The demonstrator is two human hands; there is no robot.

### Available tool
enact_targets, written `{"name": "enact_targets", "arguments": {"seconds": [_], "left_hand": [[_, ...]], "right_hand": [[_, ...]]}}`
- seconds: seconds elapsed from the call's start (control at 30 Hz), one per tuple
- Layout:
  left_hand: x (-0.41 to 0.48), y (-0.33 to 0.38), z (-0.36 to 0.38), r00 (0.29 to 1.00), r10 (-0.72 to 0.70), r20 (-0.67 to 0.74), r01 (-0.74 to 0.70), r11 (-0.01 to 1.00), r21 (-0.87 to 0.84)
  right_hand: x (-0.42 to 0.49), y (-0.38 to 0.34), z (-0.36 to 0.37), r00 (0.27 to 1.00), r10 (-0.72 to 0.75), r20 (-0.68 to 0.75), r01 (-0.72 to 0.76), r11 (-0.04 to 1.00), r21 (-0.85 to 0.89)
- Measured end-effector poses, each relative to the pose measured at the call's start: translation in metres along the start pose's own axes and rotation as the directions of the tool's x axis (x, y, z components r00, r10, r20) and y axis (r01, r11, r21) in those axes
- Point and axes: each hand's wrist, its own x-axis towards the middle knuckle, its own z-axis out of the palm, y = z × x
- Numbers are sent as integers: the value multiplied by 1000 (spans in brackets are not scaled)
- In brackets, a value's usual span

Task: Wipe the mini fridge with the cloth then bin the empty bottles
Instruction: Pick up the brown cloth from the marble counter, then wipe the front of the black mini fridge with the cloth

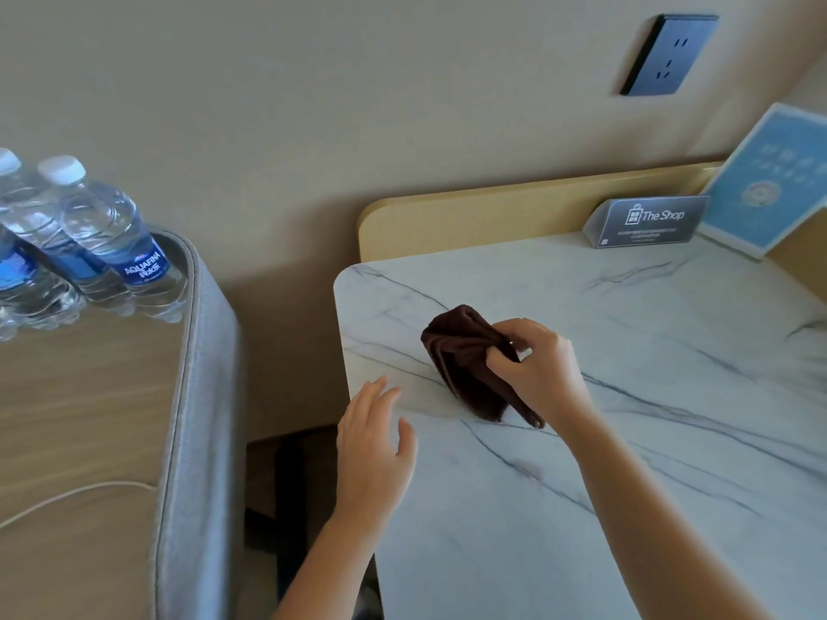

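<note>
Fingers [501,358] of the right hand [534,364] pinch the brown cloth [465,364] on the marble table [626,440], left hand [373,445] spread just beside. Bottles [107,234] wait far left, unbinned. No fridge in sight, so wiping looks unstarted!

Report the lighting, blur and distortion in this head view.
Head view: soft, even light, faint shadow under the brown cloth pinched by the right hand; wide-angle bending tilts the bottles and wall socket; left hand slightly soft; blue card text unreadable.
</note>
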Motion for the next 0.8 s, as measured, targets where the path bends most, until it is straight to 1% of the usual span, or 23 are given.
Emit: {"name": "enact_targets", "arguments": {"seconds": [0.2,0.27,0.33,0.37,0.43,0.53,0.73,0.8], "left_hand": [[-22,29,0,999,34,36,-32,999,-36],[-28,39,1,997,53,54,-50,997,-50],[-35,48,2,995,72,64,-69,996,-58],[-39,52,2,995,79,66,-75,995,-65],[-47,59,5,994,85,68,-80,994,-81],[-58,69,11,993,107,56,-101,989,-106],[-72,86,23,984,162,71,-155,984,-89],[-73,89,27,980,190,66,-185,980,-69]], "right_hand": [[-40,6,-31,992,127,7,-127,985,116],[-54,8,-41,985,172,5,-170,967,189],[-68,10,-51,975,224,13,-218,930,298],[-76,12,-56,966,258,20,-247,894,374],[-89,18,-66,937,344,53,-318,782,536],[-102,31,-77,890,435,137,-401,605,687],[-122,63,-87,814,534,228,-460,353,815],[-125,72,-89,786,562,257,-487,307,818]]}}
